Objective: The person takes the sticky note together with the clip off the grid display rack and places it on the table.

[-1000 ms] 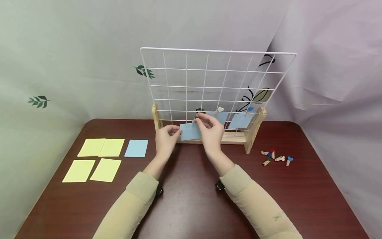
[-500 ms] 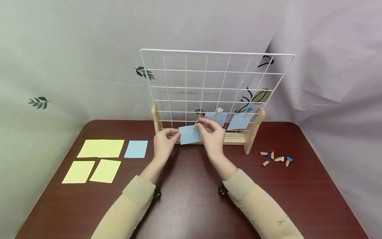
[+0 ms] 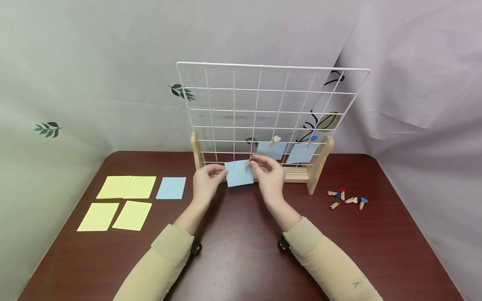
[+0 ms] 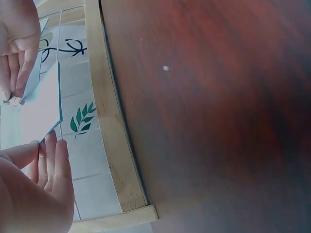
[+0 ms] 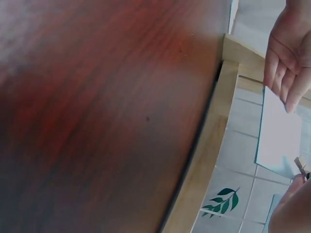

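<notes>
A blue paper note [image 3: 239,176] hangs in front of the lower part of a white wire grid [image 3: 260,90]. Its left edge is pinched between the thumb and fingers of my left hand [image 3: 204,184]. My right hand [image 3: 272,179] pinches a small wooden clothespin [image 3: 248,163] with a dark green top at the note's upper right corner. In the right wrist view, the clothespin [image 5: 300,165] overlaps the edge of the note [image 5: 279,136]. Two more blue notes, one [image 3: 278,151] under a white-heart clothespin and one [image 3: 302,154] under a blue-heart clothespin, hang on the grid to the right.
Wooden supports [image 3: 318,167] hold up the grid at both sides. On the left of the table [image 3: 241,251] lie several yellow notes [image 3: 132,215] and a blue note [image 3: 171,188]. Several small heart clothespins [image 3: 351,200] lie on the right. A light cloth hangs behind.
Both hands have lowered the blue note and clothespin slightly, toward the person. More of the note shows now, and the hanging note behind my right hand is less covered.
</notes>
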`<state>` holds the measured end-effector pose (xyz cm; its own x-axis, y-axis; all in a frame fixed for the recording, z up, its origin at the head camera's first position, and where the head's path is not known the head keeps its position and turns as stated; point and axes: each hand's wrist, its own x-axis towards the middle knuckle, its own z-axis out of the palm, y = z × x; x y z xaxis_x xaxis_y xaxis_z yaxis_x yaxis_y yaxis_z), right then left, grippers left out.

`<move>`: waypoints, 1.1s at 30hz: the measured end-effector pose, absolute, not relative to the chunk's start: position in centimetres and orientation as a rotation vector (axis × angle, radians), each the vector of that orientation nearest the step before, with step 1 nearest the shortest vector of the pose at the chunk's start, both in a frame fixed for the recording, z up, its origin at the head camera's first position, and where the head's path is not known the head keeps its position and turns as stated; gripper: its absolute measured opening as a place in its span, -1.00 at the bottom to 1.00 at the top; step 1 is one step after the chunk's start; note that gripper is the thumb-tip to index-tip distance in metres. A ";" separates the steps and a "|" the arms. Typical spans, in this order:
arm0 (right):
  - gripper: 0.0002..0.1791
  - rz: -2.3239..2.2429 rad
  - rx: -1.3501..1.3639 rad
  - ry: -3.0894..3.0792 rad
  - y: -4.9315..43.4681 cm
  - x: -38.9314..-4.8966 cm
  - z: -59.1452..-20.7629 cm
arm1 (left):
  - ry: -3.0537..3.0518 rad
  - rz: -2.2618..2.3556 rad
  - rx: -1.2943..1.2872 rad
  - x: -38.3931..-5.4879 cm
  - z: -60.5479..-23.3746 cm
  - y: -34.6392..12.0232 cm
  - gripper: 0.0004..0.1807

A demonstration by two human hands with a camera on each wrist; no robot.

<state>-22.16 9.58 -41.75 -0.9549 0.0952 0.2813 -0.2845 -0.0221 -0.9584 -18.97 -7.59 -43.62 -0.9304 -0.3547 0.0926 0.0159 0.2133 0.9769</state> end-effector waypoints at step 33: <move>-0.68 2.329 -0.073 -1.943 13.8 -21.0 -43.4 | -2.086 -2.082 0.404 -17.3 -43.8 -7.6 -0.80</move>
